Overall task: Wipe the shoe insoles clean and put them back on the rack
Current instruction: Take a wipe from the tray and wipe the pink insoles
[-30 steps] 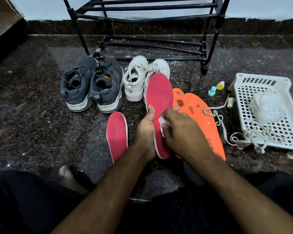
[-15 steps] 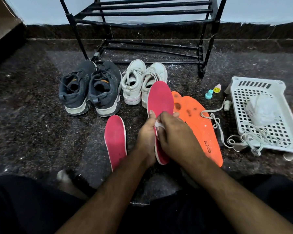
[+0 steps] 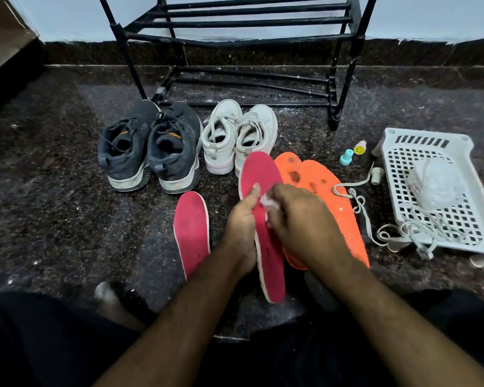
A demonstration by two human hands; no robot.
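Note:
My left hand (image 3: pixel 242 224) grips a pink insole (image 3: pixel 259 174) by its left edge and holds it up over the floor. My right hand (image 3: pixel 305 222) pinches a small white wipe (image 3: pixel 267 202) and presses it on the insole's middle. A second pink insole (image 3: pixel 192 233) lies flat on the floor to the left. Two orange insoles (image 3: pixel 333 196) with dark stains lie overlapped on the right, partly under my right hand. The black metal shoe rack (image 3: pixel 235 22) stands against the wall at the back.
A dark grey pair of sneakers (image 3: pixel 148 146) and a white pair (image 3: pixel 239 135) stand before the rack. A white perforated basket (image 3: pixel 430 152) with a clear bag sits right, white laces (image 3: pixel 358 202) trailing from it. Small teal and yellow items (image 3: pixel 352 153) lie nearby. My foot (image 3: pixel 106 297) is lower left.
My right hand has rubbed the wipe up and down the middle of the held pink insole. The view has tilted up slightly, showing more of the rack.

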